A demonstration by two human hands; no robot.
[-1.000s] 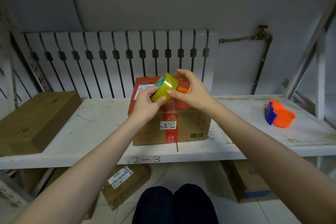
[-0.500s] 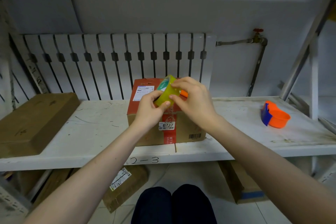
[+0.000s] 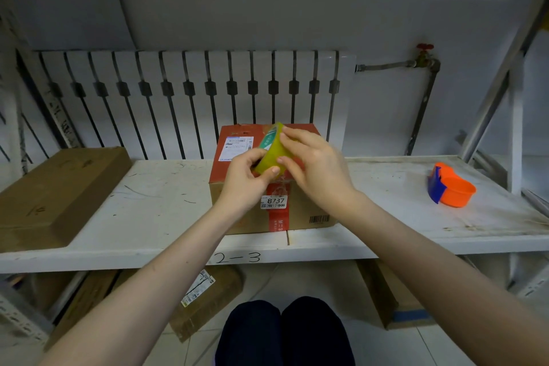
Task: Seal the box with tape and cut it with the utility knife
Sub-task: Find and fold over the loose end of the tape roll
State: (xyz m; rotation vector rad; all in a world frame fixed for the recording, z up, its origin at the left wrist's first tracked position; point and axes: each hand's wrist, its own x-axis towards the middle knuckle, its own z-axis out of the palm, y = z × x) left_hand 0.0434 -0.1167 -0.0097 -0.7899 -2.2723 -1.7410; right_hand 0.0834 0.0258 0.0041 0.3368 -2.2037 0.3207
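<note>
Head view: a roll of yellowish packing tape is held above the top of the cardboard box, which sits at the middle of the white shelf, close to its front edge. The left hand cups the roll from below, thumb pressed on its outer face and fingers curled behind. The right hand closes on the roll's right side, with its fingertips pinching at the outer wrap, apparently feeling for the loose end. The box already carries a red strip down its front and a label reading 8737.

The roll looks light and stiff, with a slick outer surface; it is best gripped through the core or across its flat sides, leaving the rim free to peel. The freed tape will be thin, limp and prone to sticking to itself.

An orange and blue tape dispenser lies well apart near the shelf's right end. A flat brown carton rests at the left end. The utility knife cannot be made out.
</note>
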